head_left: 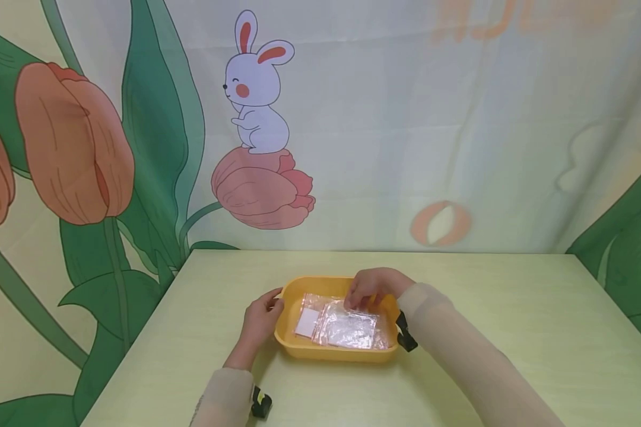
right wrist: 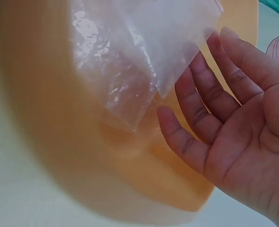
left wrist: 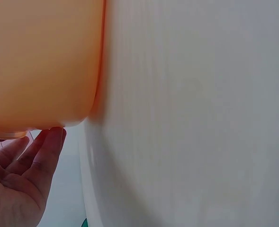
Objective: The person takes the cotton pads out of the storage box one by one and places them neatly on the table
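A yellow plastic basin (head_left: pixel 342 354) stands on the table with several clear zip bags in it. At its left, a bag with a red-edged top shows a white card (head_left: pixel 307 322). Another clear bag (head_left: pixel 351 331) with a pale, shiny square lies over the middle. My left hand (head_left: pixel 262 320) is at the basin's left end, its fingertips touching the outer wall below the rim. Reaching in over the far right side is my right hand (head_left: pixel 371 287). In the right wrist view its loosely bent fingers (right wrist: pixel 196 109) lie along a bag's edge, some tips behind the film.
The pale yellow-green table (head_left: pixel 513 332) extends on both sides of the basin. Behind it hangs a cloth backdrop (head_left: pixel 374 118) printed with a rabbit and tulips. Black straps with small fittings (head_left: pixel 260 403) are at both wrists.
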The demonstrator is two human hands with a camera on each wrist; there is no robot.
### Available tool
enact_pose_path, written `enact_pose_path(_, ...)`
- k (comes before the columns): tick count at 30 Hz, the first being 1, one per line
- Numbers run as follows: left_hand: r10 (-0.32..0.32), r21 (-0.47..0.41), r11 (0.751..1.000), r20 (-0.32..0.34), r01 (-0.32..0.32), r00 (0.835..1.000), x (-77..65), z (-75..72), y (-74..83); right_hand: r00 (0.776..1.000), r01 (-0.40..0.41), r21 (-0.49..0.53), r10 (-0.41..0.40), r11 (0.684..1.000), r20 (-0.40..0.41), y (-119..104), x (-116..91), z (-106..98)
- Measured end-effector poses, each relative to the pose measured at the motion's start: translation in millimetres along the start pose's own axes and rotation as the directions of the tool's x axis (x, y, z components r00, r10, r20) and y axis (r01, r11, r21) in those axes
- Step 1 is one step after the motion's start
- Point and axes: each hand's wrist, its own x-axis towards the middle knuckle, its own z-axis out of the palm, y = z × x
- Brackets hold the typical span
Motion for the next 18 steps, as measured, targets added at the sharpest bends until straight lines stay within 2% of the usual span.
enact_pose_path(9,-0.021,0.005,1.0,0.002,0.021,1.0,-1.1,-0.9,1.1,1.0,-0.014,-0.017,0.014,1.0,-0.001,-7.2,0.1,0.7)
enact_pose_path(18,0.002,-0.002,1.0,-0.004,-0.002,1.0,0.8,-0.4,0.5,0.993,-0.015,0.021,0.013,1.0,0.114,-6.2,6.8,2.3)
